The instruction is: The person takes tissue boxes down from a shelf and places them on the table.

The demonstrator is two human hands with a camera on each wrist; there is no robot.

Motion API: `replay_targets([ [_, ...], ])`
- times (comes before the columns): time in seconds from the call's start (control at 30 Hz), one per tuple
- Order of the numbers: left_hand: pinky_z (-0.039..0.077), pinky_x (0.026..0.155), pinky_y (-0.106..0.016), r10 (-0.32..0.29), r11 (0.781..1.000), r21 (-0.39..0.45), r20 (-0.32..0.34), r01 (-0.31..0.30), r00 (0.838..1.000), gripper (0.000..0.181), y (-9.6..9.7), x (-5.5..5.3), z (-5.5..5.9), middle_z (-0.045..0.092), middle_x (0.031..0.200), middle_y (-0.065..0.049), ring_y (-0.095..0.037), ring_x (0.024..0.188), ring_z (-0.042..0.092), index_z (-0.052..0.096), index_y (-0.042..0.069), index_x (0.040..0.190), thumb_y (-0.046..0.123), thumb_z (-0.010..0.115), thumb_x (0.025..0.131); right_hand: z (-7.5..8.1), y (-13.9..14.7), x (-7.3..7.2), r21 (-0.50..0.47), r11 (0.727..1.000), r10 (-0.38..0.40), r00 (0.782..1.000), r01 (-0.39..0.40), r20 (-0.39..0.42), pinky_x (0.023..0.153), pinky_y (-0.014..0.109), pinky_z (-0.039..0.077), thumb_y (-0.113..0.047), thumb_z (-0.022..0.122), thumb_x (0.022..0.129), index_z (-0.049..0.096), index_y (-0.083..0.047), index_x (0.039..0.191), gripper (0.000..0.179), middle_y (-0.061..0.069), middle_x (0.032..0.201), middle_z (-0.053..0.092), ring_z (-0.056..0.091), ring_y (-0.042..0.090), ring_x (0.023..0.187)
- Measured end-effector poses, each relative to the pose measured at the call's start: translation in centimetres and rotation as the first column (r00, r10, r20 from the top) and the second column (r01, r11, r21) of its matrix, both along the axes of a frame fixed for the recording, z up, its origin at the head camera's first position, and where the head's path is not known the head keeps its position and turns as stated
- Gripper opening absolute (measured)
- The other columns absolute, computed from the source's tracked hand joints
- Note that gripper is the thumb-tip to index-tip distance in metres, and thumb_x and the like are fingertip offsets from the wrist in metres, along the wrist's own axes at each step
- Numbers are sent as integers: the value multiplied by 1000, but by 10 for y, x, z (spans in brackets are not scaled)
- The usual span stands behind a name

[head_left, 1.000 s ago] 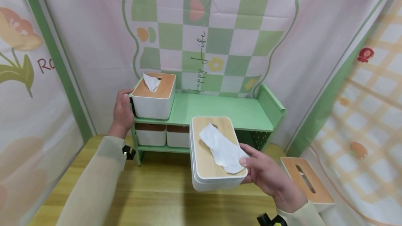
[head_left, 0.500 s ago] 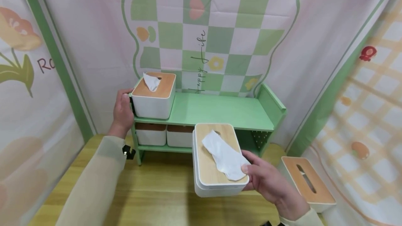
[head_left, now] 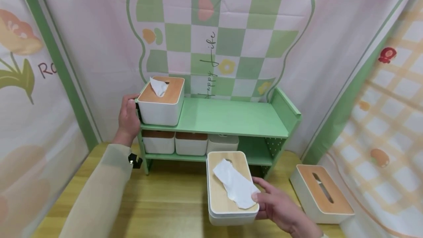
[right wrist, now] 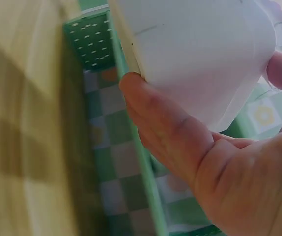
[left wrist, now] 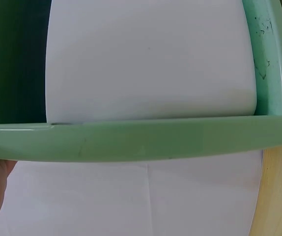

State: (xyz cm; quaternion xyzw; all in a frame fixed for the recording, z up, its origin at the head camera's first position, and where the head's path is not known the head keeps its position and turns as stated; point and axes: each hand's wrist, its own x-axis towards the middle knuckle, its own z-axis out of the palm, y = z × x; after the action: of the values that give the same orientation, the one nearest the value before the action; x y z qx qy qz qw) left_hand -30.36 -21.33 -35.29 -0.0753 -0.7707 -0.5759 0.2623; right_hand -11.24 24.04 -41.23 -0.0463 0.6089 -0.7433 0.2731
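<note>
My right hand [head_left: 277,201] grips a white tissue box [head_left: 226,186] by its right side, above the wooden table in front of the shelf. Its pale wood lid faces up with a white tissue [head_left: 234,184] lying across it; my thumb presses the tissue's corner. In the right wrist view, fingers [right wrist: 165,123] spread along the box's white wall. At the left end of the green shelf [head_left: 228,116], my left hand [head_left: 129,116] holds the side panel, seen edge-on as a green board [left wrist: 141,140] in the left wrist view. Most of that hand's fingertips are hidden.
Another tissue box [head_left: 160,111] with a tissue sticking out stands on the shelf top's left end. Below it sit several white boxes [head_left: 158,144] in a row. A further tissue box [head_left: 322,194] stands on the table [head_left: 158,201] at right. Printed curtains surround the shelf.
My right hand has brought the tissue box down and toward me, uncovering a third white box on the lower shelf. The left hand stays at the shelf's side.
</note>
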Motion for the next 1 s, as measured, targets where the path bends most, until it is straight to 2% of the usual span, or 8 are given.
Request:
replay_targets([
  [0.3, 27, 109, -54, 2, 1000, 5, -30, -2, 1000, 52, 0, 0, 0, 45, 144, -20, -38, 132, 41, 41, 4, 132, 46, 23, 106, -41, 9, 8, 65, 998, -12, 998, 8, 60, 80, 48, 55, -15, 54, 100, -9, 7, 152, 85, 26, 111, 67, 68, 37, 95],
  [0.43, 27, 109, -55, -1, 1000, 3, -34, 1, 999, 53, 0, 0, 0, 45, 144, -20, -39, 132, 41, 41, 4, 132, 47, 23, 106, -57, 11, 11, 115, 993, -29, 997, 20, 78, 78, 46, 56, -15, 55, 99, -3, 7, 152, 82, 21, 107, 67, 69, 36, 93],
  [0.57, 27, 109, -55, 0, 1000, 6, -32, 0, 999, 53, 0, 0, 0, 45, 145, -19, -38, 132, 41, 41, 4, 132, 46, 23, 106, -72, 12, 14, 168, 985, -61, 994, 46, 91, 78, 49, 56, -14, 58, 97, 4, 7, 152, 81, 22, 103, 68, 69, 38, 91],
  [0.77, 27, 110, -56, 1, 1000, 9, -19, -1, 1000, 54, -1, -1, -1, 44, 146, -18, -38, 133, 40, 41, 4, 132, 48, 22, 106, -82, 9, 15, 184, 981, -73, 993, 56, 90, 79, 50, 56, -9, 61, 93, 4, 7, 152, 83, 23, 102, 67, 68, 39, 92],
  [1.0, 27, 109, -56, 1, 1000, -3, 7, -1, 1000, 57, -1, 0, 0, 44, 146, -17, -38, 133, 41, 40, 6, 133, 51, 22, 105, -82, 7, 14, 220, 975, -62, 991, 35, 117, 82, 50, 55, -11, 62, 92, 0, 7, 152, 88, 21, 104, 67, 67, 37, 96],
])
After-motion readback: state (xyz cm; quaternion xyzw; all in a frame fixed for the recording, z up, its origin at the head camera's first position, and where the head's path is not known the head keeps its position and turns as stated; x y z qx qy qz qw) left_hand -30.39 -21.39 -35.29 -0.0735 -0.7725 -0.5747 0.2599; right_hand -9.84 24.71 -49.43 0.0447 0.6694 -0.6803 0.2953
